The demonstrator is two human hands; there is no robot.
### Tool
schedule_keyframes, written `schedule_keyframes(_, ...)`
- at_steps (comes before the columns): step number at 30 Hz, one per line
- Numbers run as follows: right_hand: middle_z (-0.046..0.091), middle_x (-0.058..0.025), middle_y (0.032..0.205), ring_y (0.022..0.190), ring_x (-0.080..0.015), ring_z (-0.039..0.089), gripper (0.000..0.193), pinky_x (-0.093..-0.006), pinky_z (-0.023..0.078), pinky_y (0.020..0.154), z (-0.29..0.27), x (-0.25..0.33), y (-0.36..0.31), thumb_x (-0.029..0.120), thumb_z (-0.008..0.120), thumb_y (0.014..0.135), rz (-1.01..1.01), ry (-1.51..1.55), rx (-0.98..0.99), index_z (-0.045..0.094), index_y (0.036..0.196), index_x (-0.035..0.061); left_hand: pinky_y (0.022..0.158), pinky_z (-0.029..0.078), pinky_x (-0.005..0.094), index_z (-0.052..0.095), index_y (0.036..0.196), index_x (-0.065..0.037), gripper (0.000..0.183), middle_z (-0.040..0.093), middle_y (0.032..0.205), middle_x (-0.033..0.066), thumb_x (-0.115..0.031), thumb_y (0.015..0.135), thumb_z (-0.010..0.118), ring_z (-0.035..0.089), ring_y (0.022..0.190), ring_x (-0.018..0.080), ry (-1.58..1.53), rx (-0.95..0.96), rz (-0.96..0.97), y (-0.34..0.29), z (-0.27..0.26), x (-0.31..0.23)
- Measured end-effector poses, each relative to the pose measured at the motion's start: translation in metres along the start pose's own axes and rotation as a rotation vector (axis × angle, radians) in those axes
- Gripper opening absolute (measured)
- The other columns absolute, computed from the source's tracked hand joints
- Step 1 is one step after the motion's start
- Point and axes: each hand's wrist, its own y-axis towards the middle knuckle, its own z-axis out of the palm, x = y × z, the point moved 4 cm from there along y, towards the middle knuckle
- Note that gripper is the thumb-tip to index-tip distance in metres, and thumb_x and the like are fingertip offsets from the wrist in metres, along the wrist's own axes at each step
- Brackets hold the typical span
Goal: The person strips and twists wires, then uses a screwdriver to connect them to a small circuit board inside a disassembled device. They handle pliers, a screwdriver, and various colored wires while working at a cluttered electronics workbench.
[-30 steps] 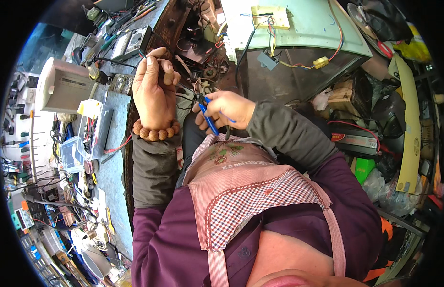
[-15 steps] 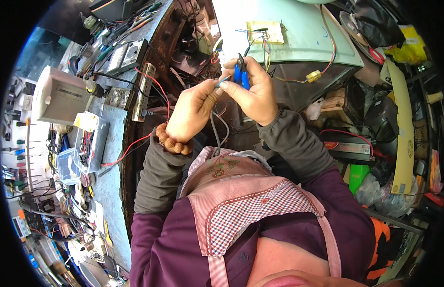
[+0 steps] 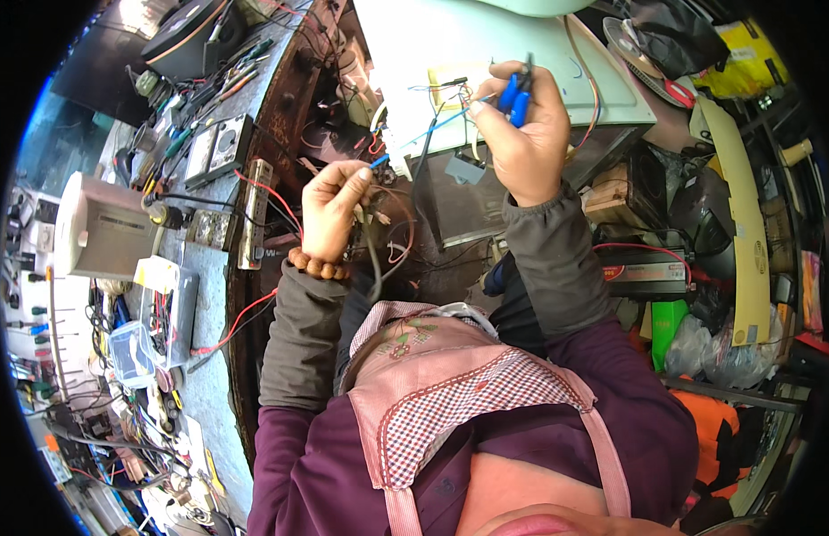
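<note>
My left hand (image 3: 337, 207) pinches a grey cable (image 3: 374, 255), which hangs down toward my lap. A thin blue wire (image 3: 439, 123) stretches slantwise from the fingers of that hand up to my right hand (image 3: 532, 147). Blue-handled wire cutters (image 3: 519, 96) lie in the right palm, their dark jaws pointing away from me. The thumb and forefinger of the right hand close at the wire's far end; whether they grip it is hard to see. Loose wire ends stick out beside the left fingers.
A pale green panel (image 3: 521, 40) with coloured wires stands ahead. On the left, a worn bench (image 3: 220, 295) bears tools, a clear plastic box (image 3: 169, 308) and a meter (image 3: 220, 147). Boxes, bags and a long yellowish strip (image 3: 749, 232) crowd the right.
My hands have moved apart, the right one up and rightward with the cutters, the left one lower and leftward. A long stretch of blue wire now shows between them.
</note>
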Motion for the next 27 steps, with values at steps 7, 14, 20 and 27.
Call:
schedule_keyframes(7,0.070,-0.0033,0.095,0.085,-0.0095,0.066,0.030,-0.0277,0.056,0.077,-0.012,-0.001,0.029,-0.006,0.067,0.089,-0.093,-0.393,0.101,0.065,0.119,-0.0001,0.077,0.051,0.0218,0.073,0.111,0.000,0.010,0.070,0.095,-0.0017,-0.007,0.105,0.072,0.060,0.085,0.0044,0.288,-0.176,0.299,0.047,0.003,0.017)
schedule_keyframes(14,0.068,-0.0008,0.097,0.092,-0.0076,0.063,0.031,-0.0257,0.052,0.086,-0.022,-0.019,0.044,-0.005,0.069,0.088,0.090,-0.221,0.217,0.065,0.119,0.0019,0.075,0.051,0.0236,0.072,0.111,0.000,0.009,0.069,0.093,-0.0002,-0.006,0.105,0.071,0.058,0.083,0.0059,0.372,-0.255,0.354,0.055,0.004,0.034)
schedule_keyframes(20,0.068,-0.0003,0.098,0.091,-0.0074,0.063,0.030,-0.0251,0.052,0.084,-0.016,-0.028,0.042,-0.004,0.070,0.092,0.126,-0.192,0.236,0.066,0.121,0.0023,0.074,0.049,0.0230,0.072,0.109,0.000,0.007,0.068,0.093,-0.0019,-0.006,0.106,0.069,0.057,0.082,0.0051,0.342,-0.313,0.296,0.051,0.000,0.037)
schedule_keyframes(27,0.068,-0.0003,0.096,0.087,-0.0069,0.063,0.031,-0.0243,0.053,0.077,-0.010,-0.039,0.041,-0.005,0.069,0.093,0.097,-0.239,0.251,0.067,0.122,0.0022,0.073,0.048,0.0213,0.072,0.110,0.000,0.007,0.066,0.093,-0.0032,-0.006,0.106,0.070,0.056,0.082,0.0045,0.264,-0.305,0.284,0.050,-0.007,0.042)
